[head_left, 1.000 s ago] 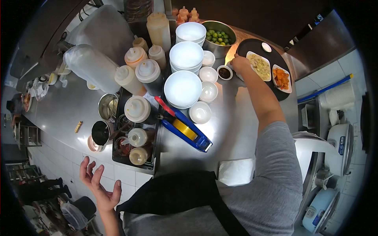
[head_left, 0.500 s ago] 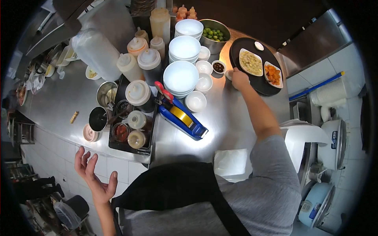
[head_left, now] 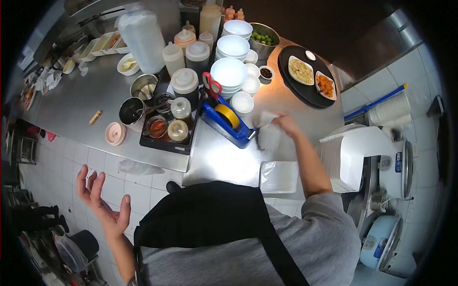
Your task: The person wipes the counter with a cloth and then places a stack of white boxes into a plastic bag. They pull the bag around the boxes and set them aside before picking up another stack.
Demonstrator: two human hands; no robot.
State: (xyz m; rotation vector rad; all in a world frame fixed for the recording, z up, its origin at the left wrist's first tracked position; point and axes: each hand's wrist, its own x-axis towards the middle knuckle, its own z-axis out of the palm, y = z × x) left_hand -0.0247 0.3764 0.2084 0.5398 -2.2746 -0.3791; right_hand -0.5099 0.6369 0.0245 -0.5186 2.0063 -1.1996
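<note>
My right hand (head_left: 286, 124) grips a pale cloth (head_left: 269, 132), blurred by motion, over the steel counter. To its left lies a blue tape dispenser (head_left: 228, 125) with yellow tape and red-handled scissors (head_left: 212, 85). My left hand (head_left: 104, 205) is raised in the air over the tiled floor, fingers apart and holding nothing. Beyond the cloth, a round black tray (head_left: 298, 90) carries a white dish of pale chopped food (head_left: 301, 70), a dish of orange pieces (head_left: 325, 86) and a small white cup (head_left: 310, 56).
Stacked white bowls (head_left: 229, 72) and small sauce bowls (head_left: 242, 102) line the counter's middle. Squeeze bottles (head_left: 184, 82) crowd a black tray (head_left: 164, 146) at left. A pot of green fruit (head_left: 263, 40) stands behind. White containers (head_left: 341, 159) and a clear plastic pack (head_left: 278, 177) are near my right arm.
My right hand has come back from beside the black tray toward me, and a pale cloth now shows in it. My left hand has shifted slightly left and up. The view has shifted.
</note>
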